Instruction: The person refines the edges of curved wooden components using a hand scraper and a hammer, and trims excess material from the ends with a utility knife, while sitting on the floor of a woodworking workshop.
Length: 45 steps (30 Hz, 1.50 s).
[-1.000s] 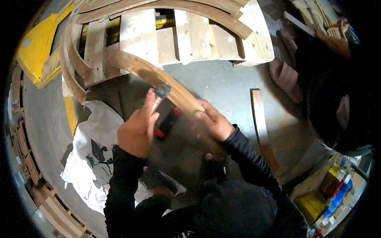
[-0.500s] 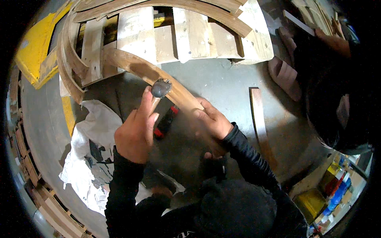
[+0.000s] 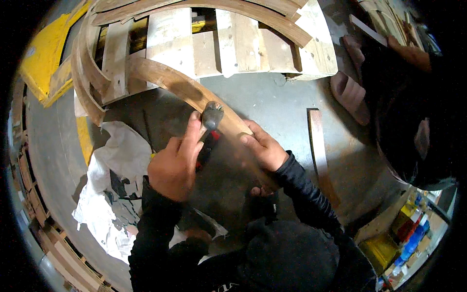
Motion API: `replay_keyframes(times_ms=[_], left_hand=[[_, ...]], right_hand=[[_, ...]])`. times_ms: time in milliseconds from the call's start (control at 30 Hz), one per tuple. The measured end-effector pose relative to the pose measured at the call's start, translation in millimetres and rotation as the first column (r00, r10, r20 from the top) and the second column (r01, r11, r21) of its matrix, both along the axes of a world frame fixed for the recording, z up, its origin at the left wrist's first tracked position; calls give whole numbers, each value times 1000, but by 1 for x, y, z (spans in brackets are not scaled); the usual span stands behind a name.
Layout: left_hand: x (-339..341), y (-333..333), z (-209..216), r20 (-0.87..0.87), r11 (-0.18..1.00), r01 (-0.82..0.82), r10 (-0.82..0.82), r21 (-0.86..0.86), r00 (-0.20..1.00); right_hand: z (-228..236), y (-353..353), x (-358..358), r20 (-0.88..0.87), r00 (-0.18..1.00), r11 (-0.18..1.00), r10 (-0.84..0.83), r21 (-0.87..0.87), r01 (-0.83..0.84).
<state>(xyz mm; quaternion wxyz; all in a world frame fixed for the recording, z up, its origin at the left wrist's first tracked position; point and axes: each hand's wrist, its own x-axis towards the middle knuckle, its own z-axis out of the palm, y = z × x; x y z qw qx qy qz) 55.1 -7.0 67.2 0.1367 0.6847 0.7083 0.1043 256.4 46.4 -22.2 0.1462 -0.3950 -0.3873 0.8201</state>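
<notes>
My left hand is closed around the handle of a hammer, its index finger stretched along the handle. The hammer's dark, rounded head is over the middle of a curved wooden strip; whether it touches the wood I cannot tell. My right hand grips that strip nearer to me, with the thumb on top. The strip's far end rests by the pallet's edge, and its near end is blurred below my right hand. Partly hidden under the hammer, a red and black object is on the floor.
More curved strips lie on a wooden pallet ahead. A white torn sack is at left; another wooden strip lies on the floor at right. Beyond it is a person in dark clothes and pink slippers.
My left hand and the hammer have moved a little to the right, and the hammer's head has turned. My right hand keeps its hold on the curved strip.
</notes>
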Motion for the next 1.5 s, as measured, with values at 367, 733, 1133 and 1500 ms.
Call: replay_keyframes(times_ms=[367,733,1133,1500], left_hand=[[-6,-2,0,36,1000,-1,2,-8,999],[-10,-3,-15,68,995,4,-10,98,998],[-5,-2,-10,14,997,6,-8,79,1000],[-6,-3,-11,50,990,-13,6,138,999]], right_hand=[[14,2,-4,39,999,1000,4,8,-4],[12,2,-3,41,999,1000,2,21,-3],[4,0,-3,2,1000,1000,-14,-16,14],[6,-1,-3,50,999,1000,1,26,-2]])
